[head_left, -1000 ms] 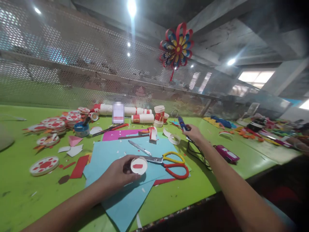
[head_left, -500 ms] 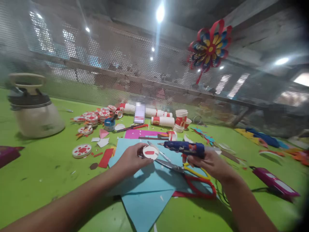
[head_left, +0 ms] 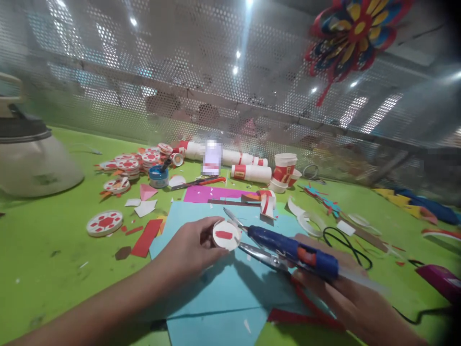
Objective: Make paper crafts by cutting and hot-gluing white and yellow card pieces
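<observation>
Pinched in my left hand (head_left: 190, 247) is a small round white paper disc (head_left: 230, 244), perhaps a cup base, with a red strip across its face. My right hand (head_left: 334, 293) is closed around a blue hot glue gun (head_left: 279, 245). Its nozzle points left, close to the disc's right edge; whether they touch is unclear. Below the glue gun, a pair of scissors (head_left: 264, 258) lies on the light blue paper (head_left: 212, 312), its handles partly hidden by my right hand. A finished-looking white disc with red pieces (head_left: 105, 223) lies to the left.
Red paper strips (head_left: 147, 238) and scraps lie at left. Behind them are several stacked decorated discs (head_left: 127, 163) and a blue jar (head_left: 158, 178). Paper cups (head_left: 284, 168) and white rolls (head_left: 252, 173) stand further back. A black cord (head_left: 347, 245) loops at right.
The glue gun has come nearer and lower, tilting so its rear points down to the right. Its nozzle now sits by the disc's right edge. My left hand still holds the disc; the view has shifted.
</observation>
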The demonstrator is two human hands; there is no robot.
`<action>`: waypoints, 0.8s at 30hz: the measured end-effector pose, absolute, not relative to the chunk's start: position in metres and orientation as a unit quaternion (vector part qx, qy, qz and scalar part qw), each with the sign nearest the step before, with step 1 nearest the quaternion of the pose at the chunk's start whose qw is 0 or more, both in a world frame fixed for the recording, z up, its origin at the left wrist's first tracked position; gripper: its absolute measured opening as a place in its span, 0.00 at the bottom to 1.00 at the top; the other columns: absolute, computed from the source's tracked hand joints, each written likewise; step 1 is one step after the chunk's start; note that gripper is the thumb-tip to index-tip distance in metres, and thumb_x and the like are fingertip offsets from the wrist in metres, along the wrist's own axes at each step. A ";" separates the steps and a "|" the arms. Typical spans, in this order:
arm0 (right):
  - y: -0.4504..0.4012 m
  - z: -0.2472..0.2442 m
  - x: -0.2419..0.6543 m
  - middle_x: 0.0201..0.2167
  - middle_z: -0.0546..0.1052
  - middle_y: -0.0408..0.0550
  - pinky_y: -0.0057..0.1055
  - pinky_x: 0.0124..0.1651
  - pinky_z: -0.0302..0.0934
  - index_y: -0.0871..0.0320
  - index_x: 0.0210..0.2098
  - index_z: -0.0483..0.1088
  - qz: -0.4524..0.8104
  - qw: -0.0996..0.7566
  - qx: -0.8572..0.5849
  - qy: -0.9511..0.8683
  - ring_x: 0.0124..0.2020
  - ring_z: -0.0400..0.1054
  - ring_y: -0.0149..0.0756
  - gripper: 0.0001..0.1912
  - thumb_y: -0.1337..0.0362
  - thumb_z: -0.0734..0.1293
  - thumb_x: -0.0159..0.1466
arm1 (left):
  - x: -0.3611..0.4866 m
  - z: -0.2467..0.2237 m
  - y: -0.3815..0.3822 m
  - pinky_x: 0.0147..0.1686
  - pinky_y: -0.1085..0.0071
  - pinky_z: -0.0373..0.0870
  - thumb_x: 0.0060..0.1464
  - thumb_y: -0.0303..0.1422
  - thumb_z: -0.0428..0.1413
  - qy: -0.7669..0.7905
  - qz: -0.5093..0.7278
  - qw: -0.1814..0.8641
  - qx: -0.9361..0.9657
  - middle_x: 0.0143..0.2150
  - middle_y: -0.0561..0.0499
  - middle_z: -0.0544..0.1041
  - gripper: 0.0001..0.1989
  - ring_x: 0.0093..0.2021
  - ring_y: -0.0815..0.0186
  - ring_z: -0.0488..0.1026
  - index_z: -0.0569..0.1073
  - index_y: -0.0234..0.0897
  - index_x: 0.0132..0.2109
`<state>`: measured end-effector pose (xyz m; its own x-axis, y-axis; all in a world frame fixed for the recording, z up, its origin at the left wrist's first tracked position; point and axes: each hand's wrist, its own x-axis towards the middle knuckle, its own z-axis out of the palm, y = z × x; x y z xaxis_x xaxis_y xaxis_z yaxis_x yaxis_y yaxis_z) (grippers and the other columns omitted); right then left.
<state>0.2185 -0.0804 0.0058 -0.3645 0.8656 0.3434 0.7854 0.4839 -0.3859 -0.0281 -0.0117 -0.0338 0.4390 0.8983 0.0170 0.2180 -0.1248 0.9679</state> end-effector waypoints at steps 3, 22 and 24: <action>-0.079 0.001 0.215 0.30 0.75 0.45 0.29 0.28 0.66 0.49 0.38 0.67 0.060 0.245 -0.494 -0.832 0.29 0.70 0.38 0.06 0.60 0.59 0.64 | -0.025 -0.040 -0.016 0.33 0.70 0.68 0.42 0.30 0.56 0.420 0.315 0.514 0.679 0.38 0.49 0.79 0.20 0.36 0.61 0.74 0.73 0.36 0.46; -0.075 -0.014 0.199 0.30 0.73 0.47 0.30 0.28 0.66 0.51 0.41 0.65 0.052 0.194 -0.487 -0.850 0.28 0.69 0.36 0.07 0.63 0.59 0.63 | -0.024 -0.052 -0.018 0.23 0.74 0.61 0.39 0.34 0.59 0.481 0.257 0.519 0.658 0.26 0.54 0.73 0.17 0.25 0.66 0.68 0.74 0.37 0.41; -0.075 -0.016 0.199 0.30 0.73 0.47 0.31 0.29 0.67 0.50 0.43 0.64 0.024 0.211 -0.472 -0.856 0.29 0.70 0.38 0.08 0.64 0.59 0.63 | -0.024 -0.053 -0.018 0.23 0.74 0.62 0.38 0.34 0.59 0.484 0.256 0.522 0.654 0.26 0.54 0.73 0.17 0.26 0.65 0.68 0.73 0.36 0.40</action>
